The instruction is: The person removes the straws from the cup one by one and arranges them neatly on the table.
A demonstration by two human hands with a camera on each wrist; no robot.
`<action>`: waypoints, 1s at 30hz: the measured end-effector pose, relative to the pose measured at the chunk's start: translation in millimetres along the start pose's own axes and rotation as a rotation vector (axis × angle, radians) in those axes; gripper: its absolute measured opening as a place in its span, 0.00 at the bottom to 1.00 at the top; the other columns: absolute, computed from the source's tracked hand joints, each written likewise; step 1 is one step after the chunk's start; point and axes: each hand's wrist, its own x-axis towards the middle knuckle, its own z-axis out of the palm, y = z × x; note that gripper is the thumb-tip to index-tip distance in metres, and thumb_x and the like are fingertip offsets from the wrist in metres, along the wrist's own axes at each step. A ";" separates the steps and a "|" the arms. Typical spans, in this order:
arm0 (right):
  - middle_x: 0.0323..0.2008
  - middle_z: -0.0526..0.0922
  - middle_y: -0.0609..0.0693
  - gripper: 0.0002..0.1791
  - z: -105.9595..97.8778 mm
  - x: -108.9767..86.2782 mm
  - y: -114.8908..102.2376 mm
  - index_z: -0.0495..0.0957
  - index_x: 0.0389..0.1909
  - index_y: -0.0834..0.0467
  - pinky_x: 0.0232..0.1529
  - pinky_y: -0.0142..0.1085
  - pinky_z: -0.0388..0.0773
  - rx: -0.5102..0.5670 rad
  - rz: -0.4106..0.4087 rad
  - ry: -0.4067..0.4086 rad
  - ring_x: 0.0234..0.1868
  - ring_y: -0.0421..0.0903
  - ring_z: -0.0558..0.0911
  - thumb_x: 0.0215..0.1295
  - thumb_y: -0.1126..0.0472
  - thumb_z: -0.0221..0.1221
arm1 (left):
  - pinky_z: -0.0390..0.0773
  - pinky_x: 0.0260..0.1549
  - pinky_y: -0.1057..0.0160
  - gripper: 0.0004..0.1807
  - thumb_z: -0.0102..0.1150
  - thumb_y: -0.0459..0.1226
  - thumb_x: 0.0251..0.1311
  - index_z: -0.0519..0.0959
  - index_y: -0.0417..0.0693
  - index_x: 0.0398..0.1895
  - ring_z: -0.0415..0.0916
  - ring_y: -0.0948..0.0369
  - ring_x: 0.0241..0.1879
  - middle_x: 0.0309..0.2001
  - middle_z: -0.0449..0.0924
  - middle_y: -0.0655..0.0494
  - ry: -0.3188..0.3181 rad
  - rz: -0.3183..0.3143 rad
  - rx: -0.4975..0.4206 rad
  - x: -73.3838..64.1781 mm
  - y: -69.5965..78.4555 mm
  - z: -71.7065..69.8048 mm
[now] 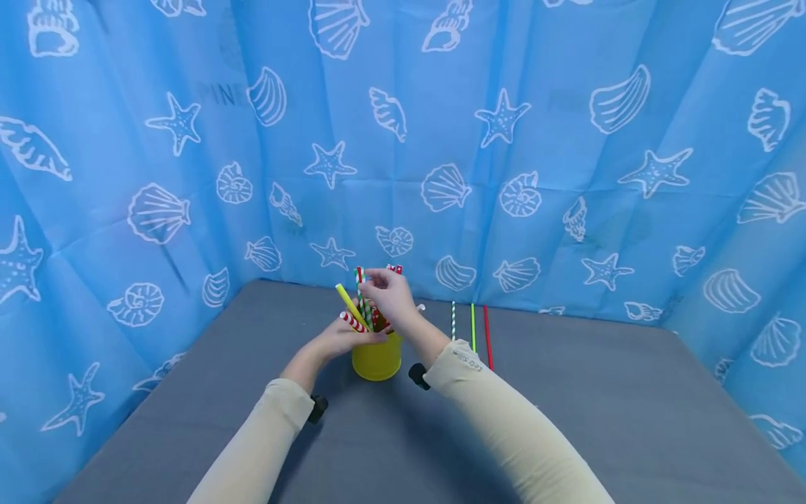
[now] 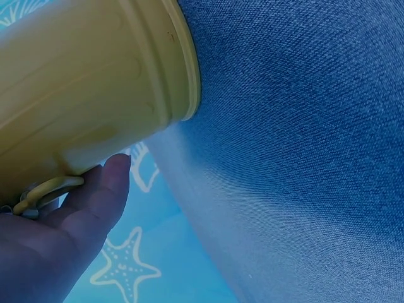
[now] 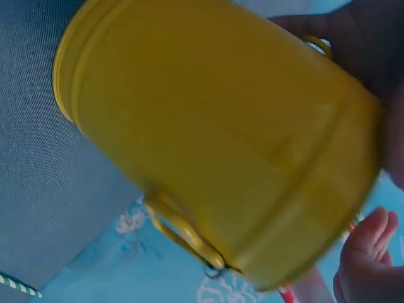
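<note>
A yellow bucket (image 1: 376, 360) stands upright on the table with several paper straws in it. Among them are a plain yellow straw (image 1: 348, 302), a red-and-white striped straw (image 1: 354, 322) and a green-and-white striped straw (image 1: 362, 290). My left hand (image 1: 343, 337) holds the bucket at its left side, thumb across the front near the rim; in the left wrist view its fingers (image 2: 107, 196) lie by a side handle loop (image 2: 47, 189). Above the bucket, my right hand (image 1: 390, 297) pinches a striped straw near its top. The right wrist view shows the bucket's wall (image 3: 214, 126) close up.
Right of the bucket, three straws lie side by side on the grey table (image 1: 598, 406): a green-and-white striped straw (image 1: 453, 318), a lime green straw (image 1: 474, 329) and a red straw (image 1: 488, 339). Behind the table hangs a blue curtain (image 1: 403, 189) with white seashells and starfish.
</note>
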 end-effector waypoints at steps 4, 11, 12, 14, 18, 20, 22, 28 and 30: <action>0.37 0.77 0.51 0.21 5.6 4.8 6.0 0.76 0.60 0.61 0.44 0.36 0.77 -0.056 0.040 0.020 0.38 0.46 0.76 0.68 0.60 0.60 | 0.64 0.62 0.46 0.41 0.68 0.39 0.58 0.57 0.49 0.71 0.67 0.49 0.59 0.62 0.68 0.47 0.010 -0.020 0.006 -1.0 -0.8 2.8; 0.36 0.77 0.51 0.19 10.6 12.3 12.4 0.78 0.57 0.61 0.45 0.39 0.75 -0.104 0.053 0.023 0.40 0.46 0.75 0.67 0.60 0.61 | 0.64 0.63 0.46 0.41 0.69 0.40 0.56 0.60 0.47 0.71 0.68 0.50 0.58 0.62 0.69 0.47 0.032 -0.046 0.015 -0.9 -1.7 3.6; 0.37 0.77 0.51 0.18 11.2 13.1 12.7 0.78 0.57 0.60 0.46 0.39 0.76 -0.103 0.054 0.026 0.40 0.46 0.75 0.67 0.60 0.61 | 0.64 0.62 0.46 0.40 0.69 0.40 0.56 0.61 0.47 0.70 0.68 0.50 0.58 0.62 0.70 0.46 0.031 -0.042 0.015 -0.8 -1.5 3.3; 0.37 0.76 0.52 0.18 12.5 14.5 12.7 0.78 0.56 0.61 0.45 0.40 0.75 -0.100 0.049 0.028 0.40 0.47 0.75 0.68 0.61 0.60 | 0.64 0.63 0.46 0.39 0.68 0.38 0.58 0.60 0.46 0.70 0.67 0.49 0.59 0.63 0.69 0.45 0.009 -0.015 0.008 -0.8 -0.8 2.4; 0.35 0.75 0.52 0.15 13.7 16.1 9.4 0.80 0.51 0.62 0.41 0.38 0.73 -0.102 0.049 0.029 0.39 0.47 0.73 0.68 0.60 0.60 | 0.63 0.63 0.47 0.38 0.66 0.36 0.60 0.59 0.46 0.71 0.66 0.47 0.61 0.64 0.68 0.46 -0.020 0.028 0.009 -1.0 1.1 2.0; 0.35 0.74 0.51 0.13 14.2 16.3 7.6 0.80 0.48 0.62 0.40 0.38 0.72 -0.106 0.057 0.030 0.38 0.46 0.72 0.68 0.59 0.60 | 0.63 0.64 0.47 0.38 0.65 0.35 0.61 0.58 0.45 0.71 0.65 0.45 0.62 0.64 0.66 0.44 -0.037 0.049 -0.001 -0.9 1.5 2.2; 0.34 0.74 0.51 0.11 14.6 16.6 6.2 0.80 0.45 0.61 0.39 0.37 0.72 -0.111 0.067 0.034 0.38 0.46 0.72 0.67 0.58 0.61 | 0.64 0.63 0.47 0.38 0.64 0.35 0.61 0.58 0.44 0.71 0.64 0.44 0.62 0.63 0.66 0.43 -0.045 0.064 -0.006 -0.9 1.5 2.6; 0.32 0.75 0.50 0.08 15.1 15.9 6.7 0.79 0.38 0.61 0.39 0.37 0.74 -0.124 0.067 0.025 0.37 0.46 0.75 0.68 0.59 0.61 | 0.65 0.62 0.48 0.37 0.64 0.34 0.61 0.57 0.43 0.71 0.65 0.43 0.61 0.62 0.66 0.42 -0.063 0.088 -0.015 -1.1 1.2 3.3; 0.32 0.76 0.50 0.07 14.5 14.2 6.8 0.79 0.38 0.61 0.41 0.37 0.76 -0.122 0.056 0.013 0.37 0.46 0.75 0.68 0.59 0.60 | 0.66 0.61 0.49 0.36 0.64 0.34 0.61 0.58 0.43 0.70 0.66 0.45 0.59 0.62 0.67 0.43 -0.065 0.090 -0.007 -1.4 1.2 3.1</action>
